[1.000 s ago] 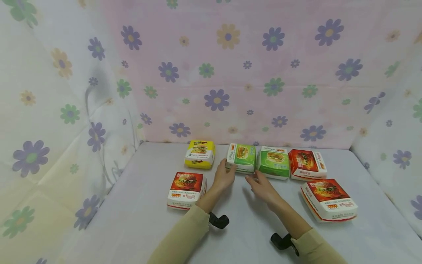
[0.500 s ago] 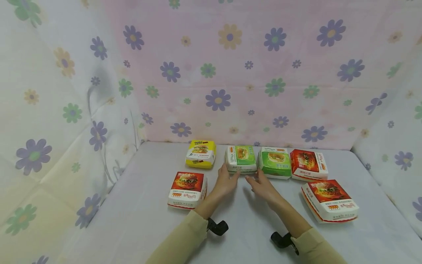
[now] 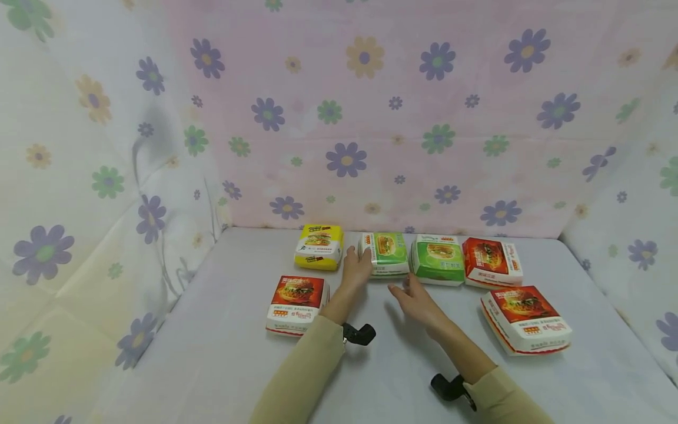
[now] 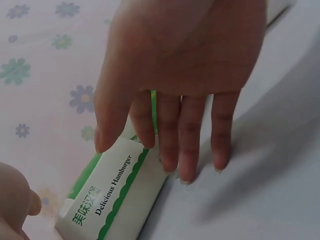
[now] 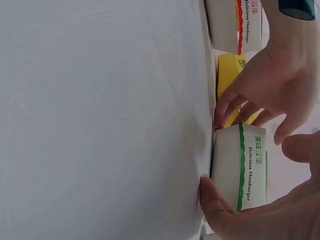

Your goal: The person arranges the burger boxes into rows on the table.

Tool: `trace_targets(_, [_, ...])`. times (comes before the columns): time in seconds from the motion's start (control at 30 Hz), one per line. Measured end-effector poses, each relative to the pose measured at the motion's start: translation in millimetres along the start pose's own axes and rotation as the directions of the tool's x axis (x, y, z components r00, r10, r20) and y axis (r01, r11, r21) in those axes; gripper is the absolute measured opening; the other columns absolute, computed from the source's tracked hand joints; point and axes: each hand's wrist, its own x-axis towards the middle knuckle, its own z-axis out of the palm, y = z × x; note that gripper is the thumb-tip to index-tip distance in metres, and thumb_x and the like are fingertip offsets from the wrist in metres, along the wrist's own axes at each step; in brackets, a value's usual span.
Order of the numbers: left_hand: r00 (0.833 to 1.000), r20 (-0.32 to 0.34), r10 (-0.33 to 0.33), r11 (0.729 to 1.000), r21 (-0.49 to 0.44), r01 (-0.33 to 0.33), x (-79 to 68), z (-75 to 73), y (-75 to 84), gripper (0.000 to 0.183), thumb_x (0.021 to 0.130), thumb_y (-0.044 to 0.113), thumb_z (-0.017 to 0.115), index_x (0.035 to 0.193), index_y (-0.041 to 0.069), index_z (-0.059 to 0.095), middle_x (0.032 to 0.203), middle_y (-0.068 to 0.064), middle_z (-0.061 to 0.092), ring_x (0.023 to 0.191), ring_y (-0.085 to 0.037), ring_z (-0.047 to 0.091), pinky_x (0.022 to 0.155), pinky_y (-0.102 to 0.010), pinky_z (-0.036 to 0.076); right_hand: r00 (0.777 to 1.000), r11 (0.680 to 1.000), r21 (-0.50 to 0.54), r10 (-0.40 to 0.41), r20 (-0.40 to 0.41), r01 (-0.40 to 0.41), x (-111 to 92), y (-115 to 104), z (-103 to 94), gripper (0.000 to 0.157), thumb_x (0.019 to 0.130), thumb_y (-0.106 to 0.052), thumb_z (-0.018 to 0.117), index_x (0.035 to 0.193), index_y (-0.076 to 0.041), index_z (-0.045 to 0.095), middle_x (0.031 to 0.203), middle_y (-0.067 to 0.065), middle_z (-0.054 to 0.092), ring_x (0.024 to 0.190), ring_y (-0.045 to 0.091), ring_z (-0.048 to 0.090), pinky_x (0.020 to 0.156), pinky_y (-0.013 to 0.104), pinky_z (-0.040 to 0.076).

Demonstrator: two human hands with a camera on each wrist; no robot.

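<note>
A green and white hamburger box [image 3: 392, 246] sits at the back middle of the table between both hands. My left hand [image 3: 356, 272] is at its left side; in the left wrist view the fingers [image 4: 189, 135] reach down straight beside the box end, thumb near the top edge. My right hand [image 3: 419, 305] is by the right front corner. In the right wrist view one of its fingers [image 5: 212, 200] lies along the box's near end, with the thumb raised above. Neither hand grips the box. A second green box [image 3: 438, 259] stands just to the right.
A yellow burger box [image 3: 319, 246] stands at the back left, with a red and white box [image 3: 298, 303] in front of it. Two more red boxes [image 3: 491, 262] are on the right, one nearer. Flowered cloth [image 3: 397, 118] rises behind the table.
The green box between the hands was turned slightly and its front now faces forward. My left hand has shifted from the box's front left corner to its left side; the right barely moved.
</note>
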Motion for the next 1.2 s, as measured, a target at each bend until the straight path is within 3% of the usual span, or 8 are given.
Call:
trace_targets(0.33, [0.998, 0.061, 0.003, 1.000, -0.002, -0.003, 0.9, -3.1, -4.0, 0.068, 0.107, 0.029, 0.048, 0.161, -0.001, 0.018, 0.164, -0.025, 0.026, 0.152, -0.035, 0.025, 0.123, -0.050, 0.023, 1.000, 1.000, -0.008, -0.023, 0.012, 0.023, 7, -5, -0.6, 0.075, 0.108, -0.034, 0.049, 0.158, 0.009, 0.013, 0.159, 0.038, 0.022, 0.147, 0.053, 0.025, 0.117, 0.062, 0.028])
trace_targets(0.43, [0.998, 0.062, 0.000, 1.000, -0.027, 0.002, -2.3, -2.1, -3.8, 0.072, 0.105, 0.028, 0.053, 0.160, -0.001, 0.018, 0.162, -0.027, 0.028, 0.151, -0.037, 0.027, 0.123, -0.050, 0.024, 1.000, 1.000, -0.006, -0.026, 0.006, 0.026, 10, -6, 0.0, 0.071, 0.108, -0.033, 0.049, 0.157, 0.008, 0.018, 0.158, 0.038, 0.025, 0.145, 0.052, 0.029, 0.114, 0.062, 0.034])
trace_targets(0.6, [0.999, 0.043, 0.000, 1.000, -0.020, 0.001, -7.7, 0.5, -6.1, 0.080, 0.101, 0.028, 0.062, 0.159, -0.005, 0.017, 0.158, -0.031, 0.030, 0.147, -0.040, 0.032, 0.121, -0.051, 0.029, 0.999, 0.999, 0.015, -0.034, -0.002, 0.034, 16, -6, 1.3, 0.064, 0.108, -0.032, 0.050, 0.156, 0.003, 0.026, 0.154, 0.035, 0.033, 0.139, 0.047, 0.039, 0.101, 0.053, 0.048])
trace_targets(0.8, [0.998, 0.002, -0.056, 0.998, 0.024, 0.056, -8.3, 3.5, -9.0, 0.096, 0.096, 0.036, 0.069, 0.161, -0.003, 0.010, 0.158, -0.033, 0.026, 0.145, -0.042, 0.033, 0.118, -0.052, 0.033, 1.000, 1.000, 0.016, -0.022, -0.012, 0.022, 20, -7, 0.9, 0.056, 0.108, -0.033, 0.050, 0.147, 0.004, 0.037, 0.135, 0.028, 0.052, 0.112, 0.034, 0.057, 0.079, 0.037, 0.054])
trace_targets(1.0, [0.992, -0.022, -0.120, 0.992, 0.021, 0.121, -5.0, 3.8, -6.7, 0.099, 0.098, 0.044, 0.063, 0.164, 0.003, 0.000, 0.166, -0.030, 0.009, 0.153, -0.043, 0.016, 0.123, -0.054, 0.022, 1.000, 1.000, 0.002, 0.001, -0.005, -0.001, 18, -7, -0.1, 0.064, 0.108, -0.035, 0.049, 0.148, 0.011, 0.032, 0.139, 0.031, 0.049, 0.106, 0.033, 0.061, 0.087, 0.044, 0.052])
trace_targets(1.1, [0.991, -0.038, -0.126, 0.992, 0.015, 0.126, -1.2, 4.4, -5.6, 0.094, 0.101, 0.044, 0.058, 0.164, 0.005, 0.001, 0.167, -0.029, 0.007, 0.154, -0.043, 0.014, 0.123, -0.054, 0.020, 1.000, 1.000, 0.009, 0.004, -0.004, -0.004, 18, -7, 0.0, 0.069, 0.108, -0.036, 0.048, 0.152, 0.013, 0.025, 0.144, 0.033, 0.045, 0.110, 0.034, 0.059, 0.092, 0.047, 0.051])
trace_targets(1.2, [0.992, -0.043, -0.122, 0.992, 0.005, 0.122, 3.4, 6.0, -5.8, 0.089, 0.102, 0.044, 0.055, 0.165, 0.008, 0.003, 0.168, -0.026, 0.008, 0.154, -0.041, 0.016, 0.123, -0.053, 0.021, 1.000, 1.000, 0.014, 0.007, -0.016, -0.007, 21, -7, 0.8, 0.068, 0.108, -0.036, 0.049, 0.152, 0.011, 0.028, 0.141, 0.031, 0.048, 0.111, 0.032, 0.059, 0.091, 0.043, 0.052])
